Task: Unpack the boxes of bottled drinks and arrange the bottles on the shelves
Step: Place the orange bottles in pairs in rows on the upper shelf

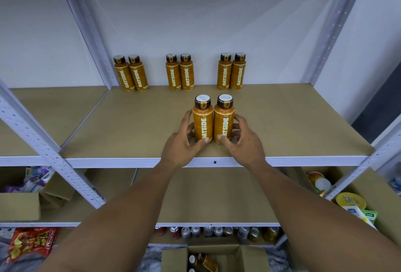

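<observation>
Two orange Oatside bottles stand upright side by side near the front of the brown shelf [293,124]. My left hand [182,143] grips the left bottle [202,119] low on its body. My right hand [243,141] grips the right bottle [224,119] the same way. Along the back wall stand three pairs of the same bottles: a left pair [130,74], a middle pair [180,73] and a right pair [231,72]. Far below, an open cardboard box [217,258] holds more of these bottles.
White perforated uprights [54,158] frame the shelf on both sides. The shelf below carries cardboard boxes [19,205] at left and packaged goods [351,204] at right. Cans [217,231] line a lower shelf. A red snack bag [32,243] lies at bottom left.
</observation>
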Available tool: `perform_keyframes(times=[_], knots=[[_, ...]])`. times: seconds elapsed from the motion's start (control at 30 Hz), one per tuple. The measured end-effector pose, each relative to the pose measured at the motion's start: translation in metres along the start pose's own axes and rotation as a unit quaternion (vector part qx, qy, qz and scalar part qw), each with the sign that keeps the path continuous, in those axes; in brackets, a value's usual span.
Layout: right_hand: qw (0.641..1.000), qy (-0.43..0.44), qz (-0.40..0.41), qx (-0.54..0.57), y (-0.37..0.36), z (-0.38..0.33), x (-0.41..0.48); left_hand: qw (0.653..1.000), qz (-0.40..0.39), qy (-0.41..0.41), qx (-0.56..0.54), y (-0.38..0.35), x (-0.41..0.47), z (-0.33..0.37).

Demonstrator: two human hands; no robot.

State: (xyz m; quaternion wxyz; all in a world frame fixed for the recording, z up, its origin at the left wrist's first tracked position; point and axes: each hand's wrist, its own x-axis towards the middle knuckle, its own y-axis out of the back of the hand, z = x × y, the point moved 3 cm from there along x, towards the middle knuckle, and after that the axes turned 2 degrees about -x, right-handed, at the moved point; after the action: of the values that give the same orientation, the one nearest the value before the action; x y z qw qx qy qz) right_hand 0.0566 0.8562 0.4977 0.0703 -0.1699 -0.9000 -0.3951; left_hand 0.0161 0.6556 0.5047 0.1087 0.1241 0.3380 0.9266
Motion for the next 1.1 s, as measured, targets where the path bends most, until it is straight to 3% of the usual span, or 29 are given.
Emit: perform_keyframes(times=[1.1], knots=[[1.000, 0.018, 0.007, 0.011, -0.0004, 0.0050, 0.0021, 0.999, 0.008, -0.011, 0.031, -0.0086, 0.0054, 0.0002]])
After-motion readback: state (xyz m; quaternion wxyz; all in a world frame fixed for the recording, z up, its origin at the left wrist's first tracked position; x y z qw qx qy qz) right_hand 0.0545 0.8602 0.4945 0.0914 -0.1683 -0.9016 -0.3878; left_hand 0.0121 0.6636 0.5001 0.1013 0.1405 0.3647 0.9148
